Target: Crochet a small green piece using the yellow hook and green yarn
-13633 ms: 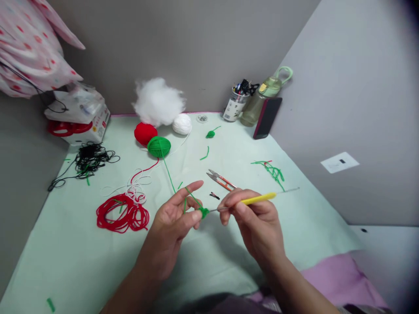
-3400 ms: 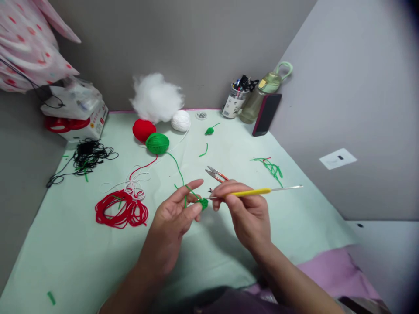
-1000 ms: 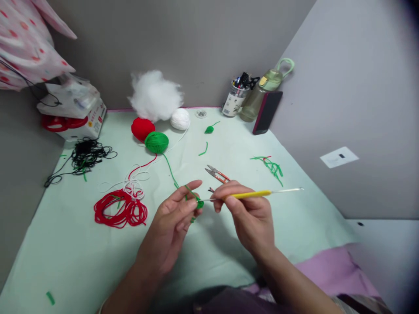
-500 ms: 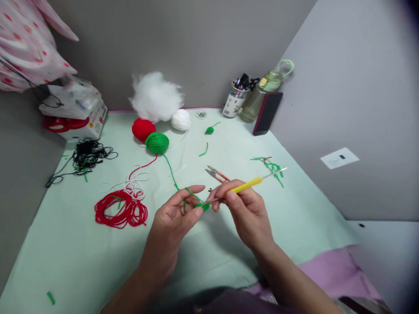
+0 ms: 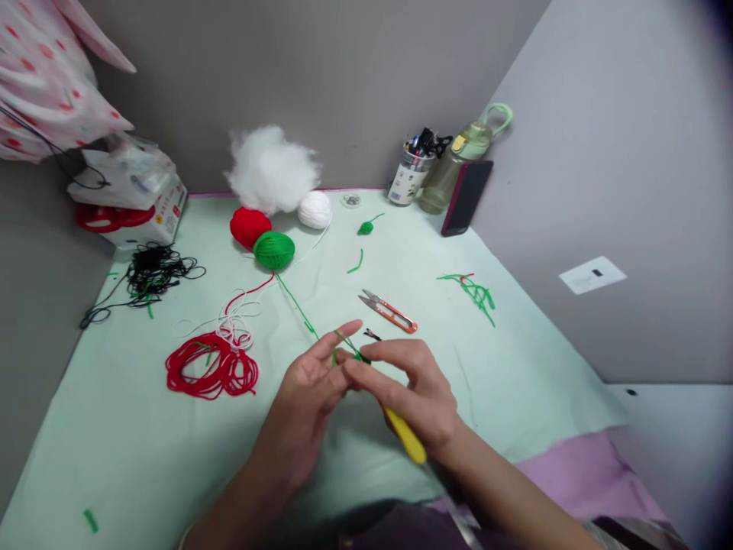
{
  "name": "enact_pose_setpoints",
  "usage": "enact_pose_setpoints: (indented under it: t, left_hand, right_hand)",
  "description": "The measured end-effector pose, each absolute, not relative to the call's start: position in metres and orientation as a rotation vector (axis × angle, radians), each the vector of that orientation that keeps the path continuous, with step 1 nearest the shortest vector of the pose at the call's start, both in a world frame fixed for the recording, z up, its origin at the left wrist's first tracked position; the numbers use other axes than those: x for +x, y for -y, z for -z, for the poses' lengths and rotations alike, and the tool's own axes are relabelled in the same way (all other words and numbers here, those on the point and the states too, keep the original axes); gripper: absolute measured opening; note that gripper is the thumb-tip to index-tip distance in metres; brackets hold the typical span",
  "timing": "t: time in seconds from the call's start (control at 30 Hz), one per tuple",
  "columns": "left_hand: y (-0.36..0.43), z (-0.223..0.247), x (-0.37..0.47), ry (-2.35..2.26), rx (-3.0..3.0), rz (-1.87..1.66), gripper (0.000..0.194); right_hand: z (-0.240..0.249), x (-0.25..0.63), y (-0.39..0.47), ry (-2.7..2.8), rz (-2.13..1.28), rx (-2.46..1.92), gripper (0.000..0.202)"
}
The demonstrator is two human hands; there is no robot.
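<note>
Left hand (image 5: pixel 306 389): thumb and fingers pinching a small green knotted yarn piece (image 5: pixel 359 356), index finger stretched out.
Right hand (image 5: pixel 422 388): holding a slim hook with yellow handle (image 5: pixel 408 437), the handle slanting out below the thumb toward the wearer; thumb and forefinger at the yarn piece (its details largely covered by fingers).
Green ball: an egg-shaped ball of green yarn (image 5: pixel 273 250), beyond the left hand, its strand running to that hand.
Red coil: loose red cord loops (image 5: pixel 186 374), left of the left hand.
Snips: orange-handled metal snips (image 5: pixel 398 315), just beyond the right hand.
</note>
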State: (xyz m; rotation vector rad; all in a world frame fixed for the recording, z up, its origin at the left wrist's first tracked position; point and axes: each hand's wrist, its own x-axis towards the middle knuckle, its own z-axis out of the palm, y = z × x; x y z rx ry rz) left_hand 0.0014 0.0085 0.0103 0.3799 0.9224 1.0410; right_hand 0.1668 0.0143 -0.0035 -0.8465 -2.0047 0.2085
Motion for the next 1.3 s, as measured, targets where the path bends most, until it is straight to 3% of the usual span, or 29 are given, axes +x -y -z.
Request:
enact_pose_setpoints:
  t: [0.13, 0.23, 0.33, 0.53, 0.67, 0.8, 1.13, 1.3]
  left_hand:
    - [-0.014, -0.01, -0.005, -0.867, 0.325, -1.07, 0.044]
    - [-0.012, -0.01, -0.004, -0.91, 0.416, -1.075, 0.044]
    - [-0.009, -0.008, 0.001, -0.958, 0.481, -1.088, 0.043]
    - [-0.011, -0.009, 0.003, -0.927, 0.34, -1.057, 0.047]
    - [-0.015, -0.011, -0.002, -0.835, 0.239, -1.064, 0.031]
    - [-0.013, -0.008, -0.001, -0.914, 0.401, -1.092, 0.03]
    - [-0.007, 0.004, -0.006, -1.038, 0.62, -1.074, 0.03]
    - [-0.008, 0.001, -0.005, -1.163, 0.679, -1.103, 0.031]
  right_hand:
    - [0.0, 0.166, -0.021, 1.542, -0.781, -0.857, 0.021]
    - [-0.002, 0.163, -0.026, 1.406, -0.993, -0.823, 0.017]
    - [0.0, 0.158, -0.025, 1.476, -0.921, -0.86, 0.015]
    - [0.004, 0.161, -0.016, 1.785, -0.455, -0.879, 0.036]
    - [0.0, 0.166, -0.022, 1.47, -0.835, -0.878, 0.021]
    - [-0.001, 0.164, -0.028, 1.307, -1.179, -0.833, 0.015]
    - [0.0, 0.167, -0.031, 1.141, -1.388, -0.851, 0.021]
    - [-0.005, 0.169, -0.022, 1.384, -1.149, -0.912, 0.02]
